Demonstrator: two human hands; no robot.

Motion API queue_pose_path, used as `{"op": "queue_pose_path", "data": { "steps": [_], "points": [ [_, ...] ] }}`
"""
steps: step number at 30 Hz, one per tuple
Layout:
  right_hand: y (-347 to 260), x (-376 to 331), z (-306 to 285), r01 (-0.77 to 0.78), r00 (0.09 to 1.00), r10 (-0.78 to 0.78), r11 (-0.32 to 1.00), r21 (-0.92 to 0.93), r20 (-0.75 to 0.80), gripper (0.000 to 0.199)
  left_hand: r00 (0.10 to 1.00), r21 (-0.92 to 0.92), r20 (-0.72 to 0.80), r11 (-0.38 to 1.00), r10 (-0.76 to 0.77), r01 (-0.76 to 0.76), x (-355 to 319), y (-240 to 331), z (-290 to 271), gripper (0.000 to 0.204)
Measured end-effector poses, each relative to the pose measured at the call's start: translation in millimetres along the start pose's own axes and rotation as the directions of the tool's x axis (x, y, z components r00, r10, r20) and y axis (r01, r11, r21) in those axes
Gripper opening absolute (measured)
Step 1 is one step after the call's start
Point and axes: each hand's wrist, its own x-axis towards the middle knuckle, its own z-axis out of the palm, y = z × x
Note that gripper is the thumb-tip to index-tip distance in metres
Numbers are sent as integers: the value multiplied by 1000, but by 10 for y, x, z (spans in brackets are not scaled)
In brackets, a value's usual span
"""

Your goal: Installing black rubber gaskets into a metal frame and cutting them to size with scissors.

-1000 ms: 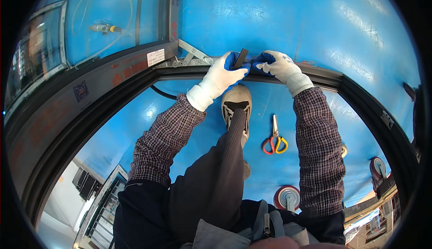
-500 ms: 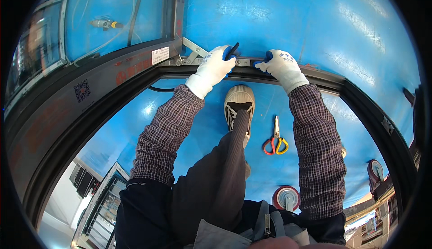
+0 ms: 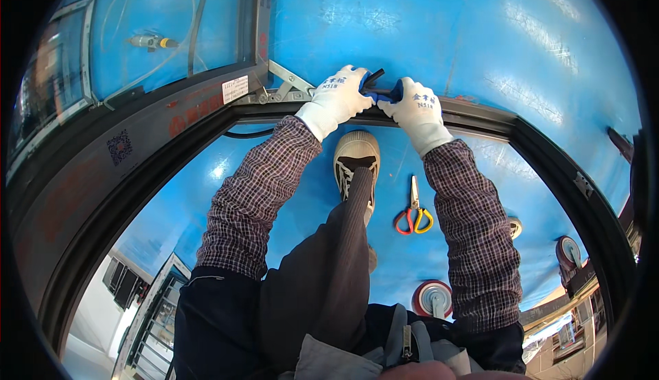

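My left hand [image 3: 338, 98], in a white glove with blue fingers, is closed on a short black rubber-like strip [image 3: 375, 76]. One end of the strip sticks up past the fingertips. My right hand [image 3: 416, 110], gloved alike, pinches close beside it, and a dark length of what looks like the same strip runs between the two hands. Both hands are over the far bar of a dark window frame [image 3: 473, 117]. Left of my left hand, a metal hinge arm [image 3: 292, 76] links this bar to a second dark frame [image 3: 255, 50], which stands open.
Scissors [image 3: 413, 208] with red and yellow handles lie on the blue surface inside the frame, right of my shoe [image 3: 357, 157]. A caster wheel [image 3: 432, 299] stands nearer me. A grey and yellow tool [image 3: 152, 41] with a thin hose lies beyond the frame at far left.
My right hand has moved left, up to my left hand. The left has shifted slightly right, and the strip's upper end is now tilted more to the right.
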Motion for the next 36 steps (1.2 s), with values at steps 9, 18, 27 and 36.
{"op": "queue_pose_path", "data": {
  "steps": [9,18,27,36],
  "points": [
    [191,-5,0,-73,997,76,958,278,-1,51,997,138,42,989,-62,56,84,76,0,52],
    [176,-51,-40,-117,993,120,941,318,10,48,992,128,28,984,-126,122,51,166,-39,57],
    [173,10,-126,-126,992,117,953,275,51,48,980,-159,158,977,-120,145,160,-26,-69,50],
    [140,21,-117,-108,994,107,983,148,16,46,993,52,25,992,-118,117,138,45,-15,47]
  ]
}}
